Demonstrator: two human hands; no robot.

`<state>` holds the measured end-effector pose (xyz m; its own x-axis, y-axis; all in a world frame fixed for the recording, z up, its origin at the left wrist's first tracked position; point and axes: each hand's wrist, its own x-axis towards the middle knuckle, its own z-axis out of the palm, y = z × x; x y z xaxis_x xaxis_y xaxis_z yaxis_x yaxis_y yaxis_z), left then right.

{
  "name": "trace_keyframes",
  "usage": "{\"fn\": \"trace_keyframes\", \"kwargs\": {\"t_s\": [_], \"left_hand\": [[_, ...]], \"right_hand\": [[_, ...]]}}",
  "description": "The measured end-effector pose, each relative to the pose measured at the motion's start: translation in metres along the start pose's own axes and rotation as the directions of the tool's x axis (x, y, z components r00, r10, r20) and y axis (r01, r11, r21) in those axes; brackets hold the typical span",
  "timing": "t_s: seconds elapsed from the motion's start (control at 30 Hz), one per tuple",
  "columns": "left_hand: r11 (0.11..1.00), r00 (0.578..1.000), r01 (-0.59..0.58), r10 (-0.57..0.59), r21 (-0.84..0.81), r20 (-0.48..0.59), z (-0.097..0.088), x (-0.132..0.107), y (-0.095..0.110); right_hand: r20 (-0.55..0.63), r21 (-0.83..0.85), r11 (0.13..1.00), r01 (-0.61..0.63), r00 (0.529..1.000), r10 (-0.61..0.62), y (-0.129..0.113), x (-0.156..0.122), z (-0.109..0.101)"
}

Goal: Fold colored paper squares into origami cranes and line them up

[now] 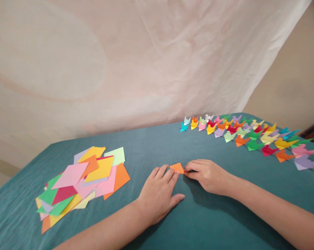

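Observation:
A small folded piece of orange paper (177,168) lies on the dark green cloth between my hands. My left hand (159,191) rests flat with its fingers stretched out, the fingertips touching the paper's near left edge and the thumb spread to the right. At the paper's right corner, my right hand (205,174) is closed in a pinch, thumb and fingertips together on the orange paper. The right fingertips partly hide that corner, and the left fingers cover its near edge.
Left of my hands lies a loose pile of coloured paper squares (70,175). Several rows of folded paper birds (241,140) stand at the back right. Green cloth (146,146) covers the table, and a pale sheet (151,62) hangs behind it.

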<state>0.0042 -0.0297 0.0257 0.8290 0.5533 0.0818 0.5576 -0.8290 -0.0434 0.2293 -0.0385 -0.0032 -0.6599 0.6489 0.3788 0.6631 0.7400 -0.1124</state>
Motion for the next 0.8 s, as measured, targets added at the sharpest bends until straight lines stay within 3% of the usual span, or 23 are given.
{"fn": "trace_keyframes", "kwargs": {"t_s": [0.13, 0.23, 0.53, 0.8], "left_hand": [[1.0, 1.0, 0.003, -0.003, 0.005, -0.009, 0.0004, 0.0, -0.0003], [1.0, 1.0, -0.001, 0.001, -0.001, -0.006, -0.0003, 0.0, -0.0003], [1.0, 1.0, 0.002, -0.002, 0.02, -0.02, -0.0002, -0.0009, 0.0], [0.999, 0.999, 0.034, -0.034, 0.01, 0.002, -0.0042, 0.0001, -0.0038]], "right_hand": [[-0.127, 0.206, 0.976, -0.071, 0.987, 0.099, 0.0047, -0.0024, 0.0044], [-0.15, 0.254, 0.962, -0.098, 0.979, 0.139, 0.0047, -0.0012, 0.0057], [-0.078, 0.024, 0.999, -0.047, 0.996, 0.049, -0.0028, 0.0015, 0.0097], [0.0, -0.06, 0.998, -0.03, 1.0, 0.03, -0.0027, 0.0049, 0.0094]]}}
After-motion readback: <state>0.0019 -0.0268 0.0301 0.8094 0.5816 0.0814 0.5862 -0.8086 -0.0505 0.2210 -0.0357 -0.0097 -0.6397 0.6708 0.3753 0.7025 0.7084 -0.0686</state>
